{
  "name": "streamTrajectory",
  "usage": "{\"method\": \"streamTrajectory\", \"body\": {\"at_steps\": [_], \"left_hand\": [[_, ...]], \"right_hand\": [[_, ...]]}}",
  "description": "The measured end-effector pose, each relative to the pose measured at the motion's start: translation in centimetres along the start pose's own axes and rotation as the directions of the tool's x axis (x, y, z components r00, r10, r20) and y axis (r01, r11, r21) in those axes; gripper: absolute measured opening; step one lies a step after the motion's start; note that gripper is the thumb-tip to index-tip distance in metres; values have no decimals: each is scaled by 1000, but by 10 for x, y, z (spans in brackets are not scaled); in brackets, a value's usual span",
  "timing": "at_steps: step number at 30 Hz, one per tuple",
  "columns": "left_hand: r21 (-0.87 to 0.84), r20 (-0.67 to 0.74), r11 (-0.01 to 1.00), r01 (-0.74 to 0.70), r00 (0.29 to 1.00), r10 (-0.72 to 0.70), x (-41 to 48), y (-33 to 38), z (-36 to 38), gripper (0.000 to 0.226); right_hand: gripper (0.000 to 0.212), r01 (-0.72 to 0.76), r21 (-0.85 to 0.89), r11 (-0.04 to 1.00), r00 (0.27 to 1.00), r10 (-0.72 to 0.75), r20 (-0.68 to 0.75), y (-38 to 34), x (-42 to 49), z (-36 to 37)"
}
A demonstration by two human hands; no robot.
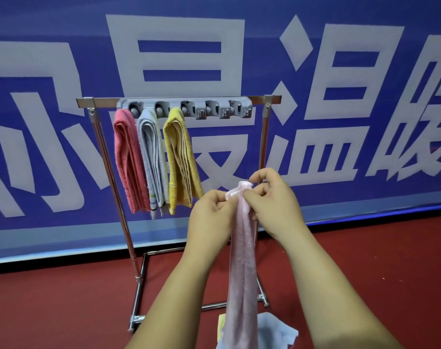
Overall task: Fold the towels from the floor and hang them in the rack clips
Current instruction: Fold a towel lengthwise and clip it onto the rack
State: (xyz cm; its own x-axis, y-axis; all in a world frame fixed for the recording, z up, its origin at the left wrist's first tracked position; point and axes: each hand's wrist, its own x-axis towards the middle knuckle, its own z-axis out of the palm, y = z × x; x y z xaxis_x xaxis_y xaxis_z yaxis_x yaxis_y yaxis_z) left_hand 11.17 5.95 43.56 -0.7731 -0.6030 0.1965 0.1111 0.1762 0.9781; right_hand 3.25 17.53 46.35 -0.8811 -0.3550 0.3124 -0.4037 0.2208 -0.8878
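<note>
In the head view, both hands are raised in front of the rack and work on one pale pink towel (pixel 242 248). The left hand (pixel 211 210) is closed and pinches the upper end of the towel from its side, and the right hand (pixel 272 197) is closed too, with its fingertips (pixel 249 195) pressing the folded top edge from the other side. The towel hangs down from this pinch as a long narrow strip between the forearms, and its lower end goes out of the picture near two more towels on the red floor (pixel 63 311), a light blue towel (pixel 274 328) and a yellowish one (pixel 221 323) that is mostly hidden. The cloth looks soft, light and limp, so I judge it will not keep its fold alone; it should be held at the bunched top, where all layers come together, and this thick end is probably the part to push into a clip. On the grey clip bar (pixel 184 107) of the metal rack (pixel 128 222), the three left clips already carry a red-pink towel (pixel 128 159), a grey-blue towel (pixel 152 159) and a yellow towel (pixel 180 157). The fourth clip (pixel 213 110) and the last clip (pixel 239 109) look free. The terry surface seems not slippery, so a light pinch should be enough.
</note>
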Motion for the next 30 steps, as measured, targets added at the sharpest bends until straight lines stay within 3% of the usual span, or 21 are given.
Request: {"method": "streamTrajectory", "body": {"at_steps": [12, 16, 20, 23, 27, 28, 30], "left_hand": [[-6, 33, 1000, -29, 999, 30, 0, 4, -7, 37], [-42, 96, 999, -14, 995, 18, 2, -2, -10, 22], [-106, 210, 994, 0, 977, 22, -1, -3, -15, 22], [-95, 208, 995, -40, 976, 60, 2, -8, -21, 14], [-116, 197, 991, -73, 976, 95, 9, -4, -27, 11], [-143, 214, 987, -75, 971, 105, 10, -1, -28, 11], [-200, 266, 978, -57, 958, 111, 13, 5, -31, 12]], "right_hand": [[17, 30, -39, 999, 996, -27, 80, -10, -7, 7], [6, -29, 41, 999, 993, 25, 111, -12, -8, 7], [20, -81, 77, 994, 988, 70, 137, -10, -5, 0], [28, -69, 117, 991, 985, 49, 166, -12, -6, -5], [26, -54, 95, 994, 998, 57, -30, 5, -1, -9], [31, -97, 157, 983, 995, 101, -20, 10, 0, -11], [45, -202, 353, 913, 975, 155, 156, 22, 2, -12]]}}
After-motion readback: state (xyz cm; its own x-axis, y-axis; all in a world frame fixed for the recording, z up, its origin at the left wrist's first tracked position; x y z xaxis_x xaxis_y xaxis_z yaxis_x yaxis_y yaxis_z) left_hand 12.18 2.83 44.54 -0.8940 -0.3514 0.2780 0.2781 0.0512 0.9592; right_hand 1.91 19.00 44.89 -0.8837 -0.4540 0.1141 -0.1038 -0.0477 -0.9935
